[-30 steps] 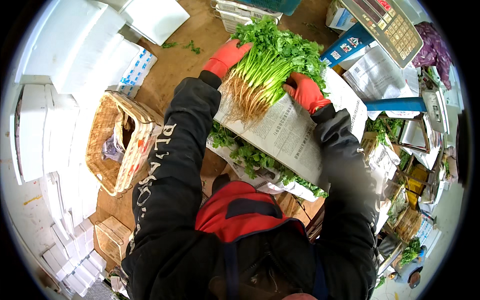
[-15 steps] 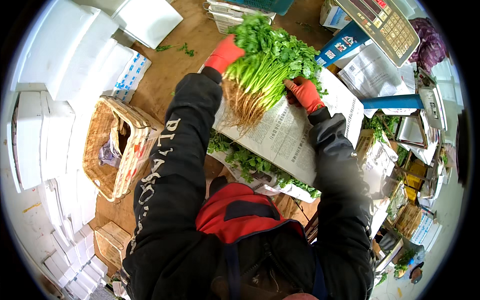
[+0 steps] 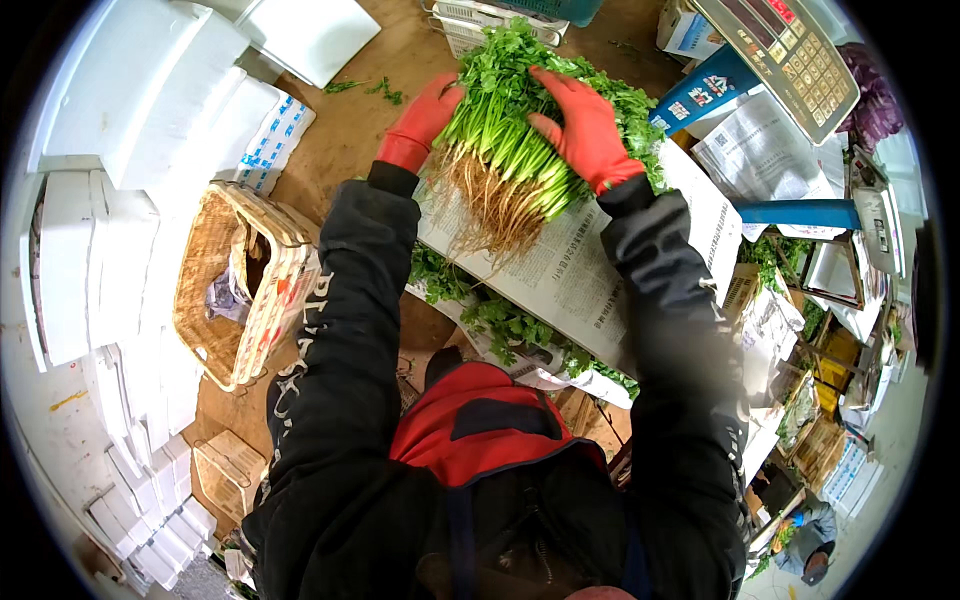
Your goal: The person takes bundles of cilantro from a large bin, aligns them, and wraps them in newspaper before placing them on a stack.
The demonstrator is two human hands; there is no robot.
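Note:
A thick pile of coriander (image 3: 510, 130) with long pale roots lies on a newspaper-covered board (image 3: 590, 270) in front of me, its leaves pointing away. Against the pile's left edge rests my left hand (image 3: 422, 120), in a red glove, fingers stretched along the leaves and not wrapped round them. My right hand (image 3: 588, 130), gloved in red too, lies over the stems and leaves from the right, its thumb and fingers apart. More green leaves (image 3: 500, 320) stick out beneath the board's near edge.
A wicker basket (image 3: 215, 270) stands at left beside stacked white foam boxes (image 3: 95, 270). A scale with a keypad (image 3: 790, 60) rises at the far right, above a blue bar (image 3: 800, 213). White crates (image 3: 480, 25) sit at the far edge. Another person (image 3: 808, 540) is at lower right.
My right hand has moved up and left from the pile's right edge onto its top, its fingers now spread. My left hand has shifted slightly left and down along the leaves.

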